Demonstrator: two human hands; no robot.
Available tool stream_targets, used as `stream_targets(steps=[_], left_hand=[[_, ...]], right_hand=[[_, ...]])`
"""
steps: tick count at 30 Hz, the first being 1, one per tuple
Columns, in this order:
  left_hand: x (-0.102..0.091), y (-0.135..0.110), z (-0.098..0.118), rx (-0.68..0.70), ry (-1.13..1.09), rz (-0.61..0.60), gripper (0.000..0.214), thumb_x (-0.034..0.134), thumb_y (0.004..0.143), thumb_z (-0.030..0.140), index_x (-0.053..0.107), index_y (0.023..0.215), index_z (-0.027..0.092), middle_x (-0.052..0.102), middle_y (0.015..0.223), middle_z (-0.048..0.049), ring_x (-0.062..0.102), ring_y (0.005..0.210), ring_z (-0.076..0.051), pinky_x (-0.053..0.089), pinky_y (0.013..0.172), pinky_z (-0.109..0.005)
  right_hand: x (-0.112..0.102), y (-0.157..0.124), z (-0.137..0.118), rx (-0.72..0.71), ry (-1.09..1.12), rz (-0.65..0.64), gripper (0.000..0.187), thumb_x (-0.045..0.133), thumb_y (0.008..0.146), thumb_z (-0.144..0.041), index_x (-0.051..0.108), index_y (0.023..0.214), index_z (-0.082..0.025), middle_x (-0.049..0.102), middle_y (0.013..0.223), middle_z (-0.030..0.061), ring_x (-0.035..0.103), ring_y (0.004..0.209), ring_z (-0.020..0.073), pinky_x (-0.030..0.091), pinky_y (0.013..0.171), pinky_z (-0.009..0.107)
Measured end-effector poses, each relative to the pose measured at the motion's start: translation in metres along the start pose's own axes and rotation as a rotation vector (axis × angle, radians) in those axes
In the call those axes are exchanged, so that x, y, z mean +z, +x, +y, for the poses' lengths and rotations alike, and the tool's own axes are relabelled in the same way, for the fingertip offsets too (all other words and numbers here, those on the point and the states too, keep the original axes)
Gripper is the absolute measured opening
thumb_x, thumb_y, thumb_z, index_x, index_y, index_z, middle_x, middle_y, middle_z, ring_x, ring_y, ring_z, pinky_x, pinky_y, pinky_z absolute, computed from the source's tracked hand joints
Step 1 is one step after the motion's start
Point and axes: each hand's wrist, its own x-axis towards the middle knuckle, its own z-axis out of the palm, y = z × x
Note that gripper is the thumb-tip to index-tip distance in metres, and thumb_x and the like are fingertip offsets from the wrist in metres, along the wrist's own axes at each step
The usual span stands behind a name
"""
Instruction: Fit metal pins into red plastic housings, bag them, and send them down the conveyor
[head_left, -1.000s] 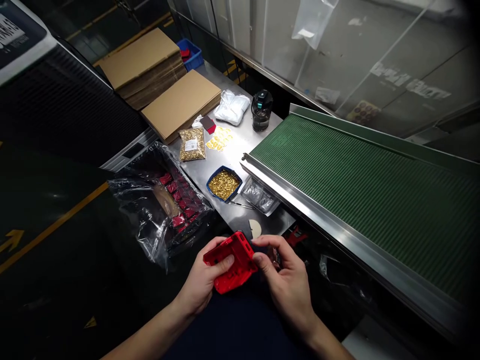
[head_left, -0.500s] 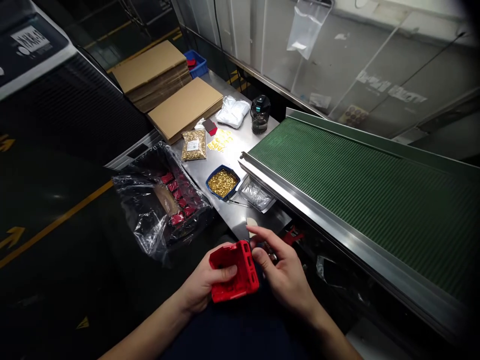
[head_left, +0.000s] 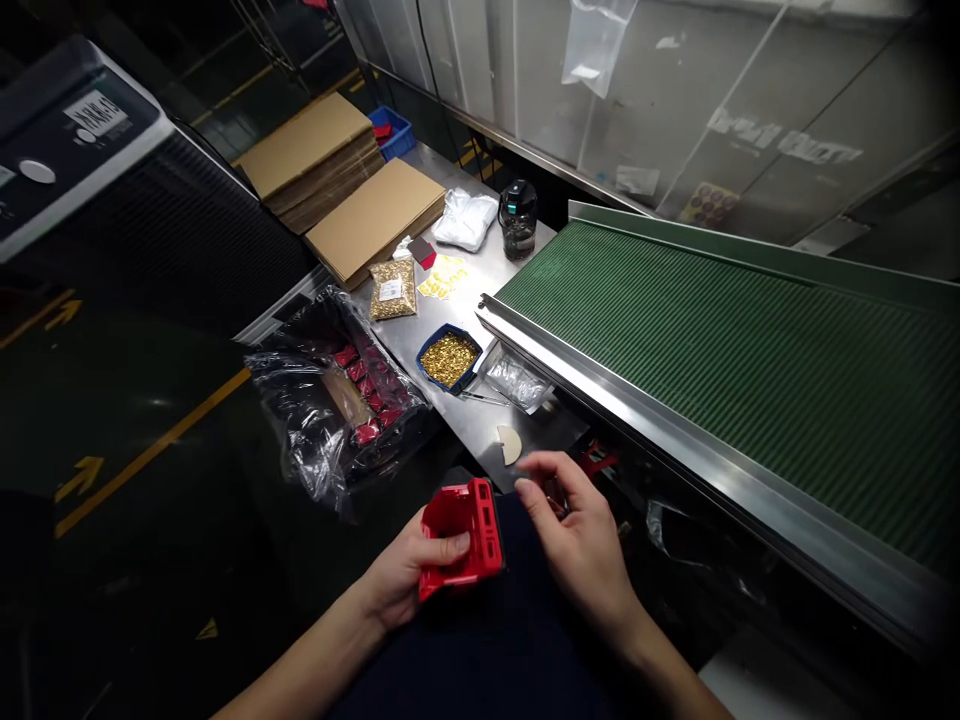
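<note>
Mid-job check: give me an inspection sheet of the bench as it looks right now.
surface: steel table, partly covered.
job's things: red housing.
clutter: blue tray of brass parts, clear bag of red parts, brass-parts bag, cardboard stacks, bottle, white bag.
hands: left hand grips the red housing; right hand beside it, fingers pinched, contents too small to tell.
cables: nothing seen.
surroundings: green conveyor belt on the right; yellow floor lines on the left.

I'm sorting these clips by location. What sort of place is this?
Probably a factory assembly line: a green conveyor belt runs beside a metal bench stocked with small brass parts, and the left hand holds a red plastic casing.
</note>
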Motion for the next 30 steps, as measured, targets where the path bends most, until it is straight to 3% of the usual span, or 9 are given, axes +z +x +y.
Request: stream_targets(steps=[3, 7, 9, 13, 16, 19, 25, 28, 30], left_hand=[[-0.003, 0.002, 0.004, -0.001, 0.002, 0.006, 0.021, 0.087, 0.07, 0.01, 0.076, 0.088, 0.014, 0.073, 0.075, -0.004, 0.07, 0.065, -0.014, 0.059, 0.064, -0.024], [-0.008, 0.006, 0.02, 0.003, 0.051, 0.01, 0.028, 0.087, 0.071, 0.012, 0.075, 0.096, 0.014, 0.074, 0.083, -0.006, 0.07, 0.072, -0.015, 0.058, 0.069, -0.024], [-0.013, 0.009, 0.034, -0.009, 0.084, -0.001, 0.03, 0.087, 0.071, 0.014, 0.074, 0.097, 0.013, 0.073, 0.085, -0.0066, 0.07, 0.074, -0.016, 0.058, 0.071, -0.026], [-0.033, 0.027, 0.067, -0.01, 0.202, -0.073, 0.032, 0.088, 0.07, 0.021, 0.069, 0.095, 0.017, 0.068, 0.08, -0.0026, 0.065, 0.07, -0.016, 0.056, 0.072, -0.03], [-0.059, 0.057, 0.091, 0.128, 0.509, -0.047, 0.031, 0.086, 0.071, 0.026, 0.068, 0.095, 0.019, 0.067, 0.082, -0.0006, 0.062, 0.072, -0.015, 0.049, 0.071, -0.026], [-0.086, 0.092, 0.11, 0.215, 0.719, 0.042, 0.023, 0.083, 0.071, 0.023, 0.072, 0.091, 0.017, 0.068, 0.083, 0.0001, 0.058, 0.078, -0.015, 0.044, 0.074, -0.022], [-0.127, 0.138, 0.124, 0.032, 0.653, 0.056, 0.03, 0.085, 0.065, 0.02, 0.074, 0.092, 0.016, 0.072, 0.084, -0.0018, 0.063, 0.081, -0.019, 0.047, 0.079, -0.027], [-0.138, 0.15, 0.128, -0.132, 0.539, 0.008, 0.045, 0.087, 0.065, 0.023, 0.071, 0.107, 0.017, 0.076, 0.097, -0.0063, 0.069, 0.088, -0.021, 0.051, 0.086, -0.031], [-0.145, 0.157, 0.13, -0.244, 0.473, -0.027, 0.051, 0.086, 0.068, 0.024, 0.068, 0.115, 0.017, 0.076, 0.105, -0.0089, 0.072, 0.094, -0.023, 0.053, 0.089, -0.033]], right_hand=[[0.002, 0.003, -0.003, 0.07, 0.048, -0.065, 0.023, 0.056, 0.099, -0.04, 0.062, 0.115, -0.025, 0.062, 0.092, 0.0001, 0.055, 0.075, 0.0144, 0.044, 0.065, 0.025], [0.009, 0.011, -0.01, 0.077, 0.136, -0.359, 0.032, 0.055, 0.098, -0.049, 0.059, 0.083, -0.021, 0.053, 0.072, -0.0032, 0.047, 0.064, 0.0124, 0.036, 0.056, 0.023], [0.013, 0.022, -0.001, 0.081, 0.014, -0.407, 0.04, 0.049, 0.1, -0.051, 0.056, 0.074, -0.02, 0.052, 0.068, -0.003, 0.046, 0.062, 0.0128, 0.032, 0.055, 0.024], [0.019, 0.054, 0.06, 0.346, -0.6, -0.078, 0.035, 0.045, 0.101, -0.046, 0.06, 0.08, -0.022, 0.061, 0.075, 0.0013, 0.056, 0.068, 0.0172, 0.034, 0.061, 0.028], [0.033, 0.074, 0.12, 0.519, -0.646, -0.115, 0.019, 0.063, 0.093, -0.029, 0.064, 0.079, -0.017, 0.065, 0.08, 0.0054, 0.063, 0.073, 0.0186, 0.043, 0.066, 0.029], [0.068, 0.093, 0.158, 0.571, -0.588, -0.127, 0.015, 0.065, 0.094, -0.028, 0.066, 0.089, -0.014, 0.068, 0.09, 0.0043, 0.065, 0.083, 0.0168, 0.053, 0.077, 0.033], [0.151, 0.16, 0.167, 0.549, -0.504, 0.078, 0.029, 0.059, 0.099, -0.028, 0.058, 0.125, -0.016, 0.061, 0.126, 0.0097, 0.062, 0.11, 0.0234, 0.052, 0.095, 0.045], [0.164, 0.175, 0.162, 0.546, -0.449, 0.161, 0.04, 0.05, 0.098, -0.016, 0.048, 0.138, -0.012, 0.049, 0.14, 0.0189, 0.054, 0.126, 0.0303, 0.044, 0.105, 0.048], [0.163, 0.167, 0.156, 0.525, -0.385, 0.168, 0.048, 0.045, 0.097, -0.01, 0.043, 0.144, -0.011, 0.044, 0.146, 0.0225, 0.049, 0.133, 0.0312, 0.04, 0.109, 0.046]])
